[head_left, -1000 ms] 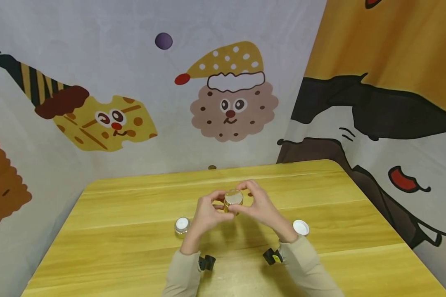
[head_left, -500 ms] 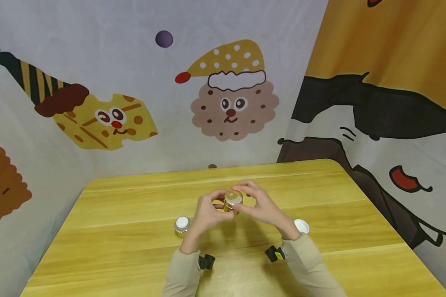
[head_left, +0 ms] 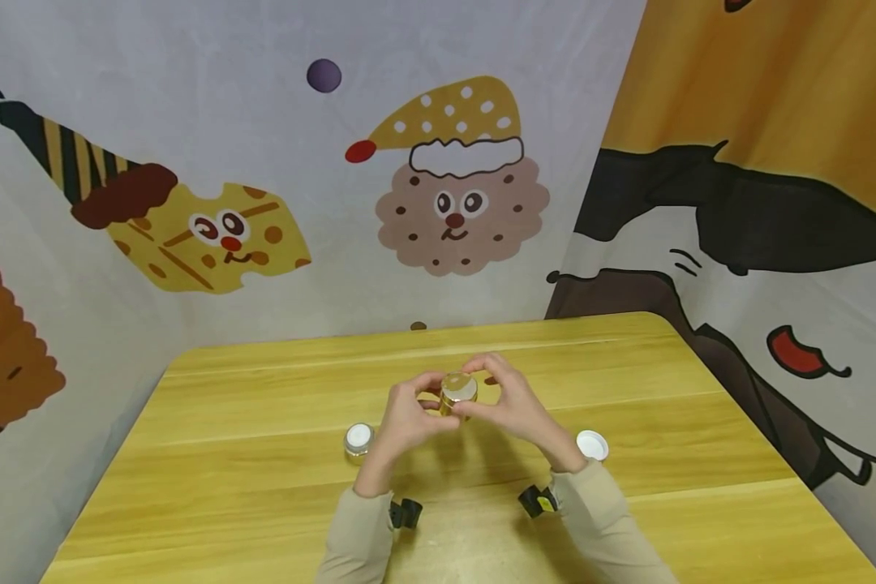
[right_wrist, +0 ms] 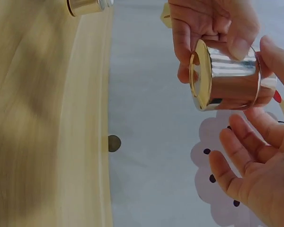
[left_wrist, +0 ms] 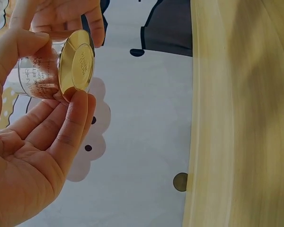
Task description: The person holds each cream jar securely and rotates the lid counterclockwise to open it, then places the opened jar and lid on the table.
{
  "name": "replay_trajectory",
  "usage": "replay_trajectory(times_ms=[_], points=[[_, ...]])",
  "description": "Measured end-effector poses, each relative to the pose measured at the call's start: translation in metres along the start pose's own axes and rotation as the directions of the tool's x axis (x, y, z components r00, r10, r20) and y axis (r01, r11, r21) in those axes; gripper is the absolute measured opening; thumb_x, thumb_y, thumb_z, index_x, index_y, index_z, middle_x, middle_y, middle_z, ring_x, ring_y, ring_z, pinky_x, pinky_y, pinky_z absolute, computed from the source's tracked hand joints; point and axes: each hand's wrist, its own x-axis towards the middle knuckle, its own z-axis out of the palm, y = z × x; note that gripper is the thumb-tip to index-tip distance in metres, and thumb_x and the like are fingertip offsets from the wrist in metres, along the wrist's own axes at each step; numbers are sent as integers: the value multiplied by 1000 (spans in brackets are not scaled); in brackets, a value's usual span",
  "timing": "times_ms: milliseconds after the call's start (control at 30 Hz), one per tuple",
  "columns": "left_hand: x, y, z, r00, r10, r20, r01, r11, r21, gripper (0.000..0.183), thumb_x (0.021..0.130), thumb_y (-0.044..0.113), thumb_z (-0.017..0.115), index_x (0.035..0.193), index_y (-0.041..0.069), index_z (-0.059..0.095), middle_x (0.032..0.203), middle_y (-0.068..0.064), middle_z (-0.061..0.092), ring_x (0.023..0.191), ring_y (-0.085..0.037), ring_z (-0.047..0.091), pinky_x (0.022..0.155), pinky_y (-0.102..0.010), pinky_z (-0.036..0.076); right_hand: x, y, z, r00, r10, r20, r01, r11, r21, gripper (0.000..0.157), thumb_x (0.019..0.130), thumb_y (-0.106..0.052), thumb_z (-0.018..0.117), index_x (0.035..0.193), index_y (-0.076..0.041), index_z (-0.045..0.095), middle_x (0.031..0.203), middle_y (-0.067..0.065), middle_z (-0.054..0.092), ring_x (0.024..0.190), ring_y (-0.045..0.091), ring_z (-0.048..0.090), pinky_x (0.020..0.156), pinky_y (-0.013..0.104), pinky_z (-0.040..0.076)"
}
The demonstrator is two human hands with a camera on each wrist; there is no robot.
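A gold cream jar (head_left: 458, 391) is held up over the table between both hands. My left hand (head_left: 406, 418) grips its body, thumb on one side and fingers on the other; in the left wrist view the jar's shiny gold base (left_wrist: 80, 66) and printed side show. My right hand (head_left: 514, 407) pinches the lid end with thumb and index finger, while its other fingers are spread apart in the right wrist view. Beside my left wrist a second jar (head_left: 358, 442) stands on the table with a white top. A round white lid (head_left: 592, 445) lies near my right wrist.
The wooden table (head_left: 248, 487) reaches back to a printed cloth (head_left: 336, 268) with cartoon figures. Small black cameras are strapped at the left wrist (head_left: 406, 513) and right wrist (head_left: 534, 501).
The right fingers shift slightly around the jar's lid end, with the index finger moving in and then back outward. The left hand and the jar stay almost in place.
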Motion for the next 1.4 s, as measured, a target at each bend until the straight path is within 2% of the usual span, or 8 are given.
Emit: replay_trajectory(times_ms=[300,467,633,867,967,1133,1267,1400], points=[[0,0,2,1000,0,-3,0,1000,-29,47,68,-4,76,112,-3,63,97,-14,64,92,-28,60,76,-36,55,-1,2,-4,990,-127,56,126,992,20,46,77,1,73,121,4,58,119,19,55,108,35,51,89,47,45],[-1,-1,1,1000,-21,3,21,1000,-12,47,67,-1,76,113,-2,63,96,-11,63,91,-24,60,75,-29,55,-1,-15,-5,998,-36,52,36,999,9,57,76,0,73,127,8,49,122,24,51,110,41,49,86,47,43],[-2,-3,1,1000,-17,0,17,1000,-19,48,66,-2,75,112,-3,63,95,-11,63,90,-22,59,75,-27,55,-1,-3,1,998,56,9,-56,998,25,54,73,-12,80,118,0,52,118,15,55,109,33,50,85,50,42],[-1,-3,1,1000,-17,-3,16,1000,-19,46,67,-2,74,111,-1,64,95,-10,63,89,-22,59,75,-29,55,0,-27,-3,999,41,-6,-41,998,42,42,71,-1,79,104,6,55,111,21,56,105,40,50,83,57,41],[-1,-2,0,1000,-16,-6,16,1000,-17,45,67,-1,74,111,-1,64,95,-10,63,90,-22,59,75,-30,55,0,-32,-6,1000,9,4,-9,999,31,37,72,1,77,104,7,58,111,23,57,104,42,51,82,48,44],[-1,-4,0,1000,-19,-13,19,1000,-18,45,67,-1,74,111,-2,64,96,-11,64,90,-23,60,75,-32,55,-1,-12,-4,997,-70,23,70,997,18,40,75,2,73,113,6,60,115,23,55,103,40,52,82,35,42],[-1,-5,0,1000,-12,-13,12,1000,-12,45,67,-1,74,111,-2,64,96,-11,64,90,-25,60,75,-32,56,-2,6,0,994,-102,40,102,995,13,47,78,-1,72,122,1,57,120,19,54,106,35,52,84,39,43],[-1,-5,1,1000,-18,-13,18,1000,-16,47,67,-2,74,112,-2,63,97,-11,64,91,-24,60,76,-31,55,-3,9,0,998,-53,36,52,998,21,53,79,-8,73,128,-3,53,124,13,54,110,30,51,84,46,44]])
